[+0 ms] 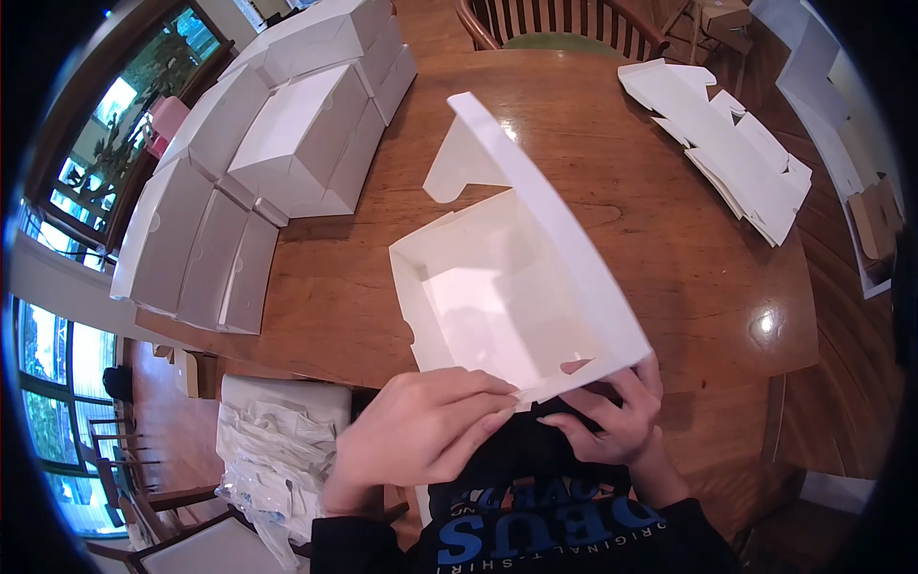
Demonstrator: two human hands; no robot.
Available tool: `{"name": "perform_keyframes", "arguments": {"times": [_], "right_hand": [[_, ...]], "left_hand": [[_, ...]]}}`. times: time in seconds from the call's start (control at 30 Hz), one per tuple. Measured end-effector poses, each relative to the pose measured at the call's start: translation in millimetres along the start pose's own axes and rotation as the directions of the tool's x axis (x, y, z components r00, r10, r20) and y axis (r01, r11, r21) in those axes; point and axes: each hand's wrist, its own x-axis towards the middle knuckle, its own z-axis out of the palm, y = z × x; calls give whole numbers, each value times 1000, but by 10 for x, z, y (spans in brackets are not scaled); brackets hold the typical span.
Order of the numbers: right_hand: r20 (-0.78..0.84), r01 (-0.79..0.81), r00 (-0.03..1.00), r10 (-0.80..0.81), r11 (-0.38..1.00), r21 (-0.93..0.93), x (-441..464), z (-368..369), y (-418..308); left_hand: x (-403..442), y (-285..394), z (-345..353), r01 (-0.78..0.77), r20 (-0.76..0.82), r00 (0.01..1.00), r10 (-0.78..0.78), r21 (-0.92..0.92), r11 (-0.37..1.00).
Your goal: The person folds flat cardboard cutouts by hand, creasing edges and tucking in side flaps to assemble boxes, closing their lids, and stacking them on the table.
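Observation:
A white cardboard box [478,297] stands partly folded at the table's near edge, tilted toward me, its inside showing. Its lid [564,239] is raised along the right side, with a side flap sticking out at the far end. My left hand [430,426] is closed on the near edge of the box, fingers pressed together at the corner. On the right of that corner, my right hand [612,411] grips the near wall by the lid's base, thumb outside and some fingertips inside the box. Part of the right hand's fingers is hidden by the cardboard.
Several finished white boxes [296,143] are stacked on the left of the wooden table [612,258]. Flat white box blanks [727,143] lie at the right. A chair [564,24] stands beyond the table. White bags [277,450] lie on a seat at lower left.

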Motion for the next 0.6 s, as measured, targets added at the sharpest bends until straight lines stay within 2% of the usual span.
{"name": "perform_keyframes", "arguments": {"times": [0.03, 0.07, 0.13, 0.23, 0.47, 0.53, 0.6], "right_hand": [[13, 3, 1000, -2, 999, -43, 11, 2, -31], [12, 8, 1000, -7, 999, -42, 22, 1, -65], [39, -8, 999, 10, 997, -74, 36, -1, -119], [55, 3, 998, 4, 994, -109, 75, 6, -114], [63, 51, 997, -44, 992, -114, 156, 98, -212], [84, 32, 996, -25, 996, -89, 170, 109, -238], [74, 44, 996, -39, 996, -71, 199, 121, -231]], "left_hand": [[25, -17, -52, 7, 65, 998, -8, 6, 1000], [53, -33, -91, 7, 61, 998, -8, 8, 1000], [105, -61, -155, -2, 226, 974, 2, 3, 1000], [160, -106, -219, -16, 286, 958, 23, -26, 1000], [170, -199, -178, -1, 217, 976, 17, -77, 997], [199, -195, -198, 70, 207, 977, -55, -67, 995], [196, -245, -177, 64, 192, 980, -51, -60, 996]]}}
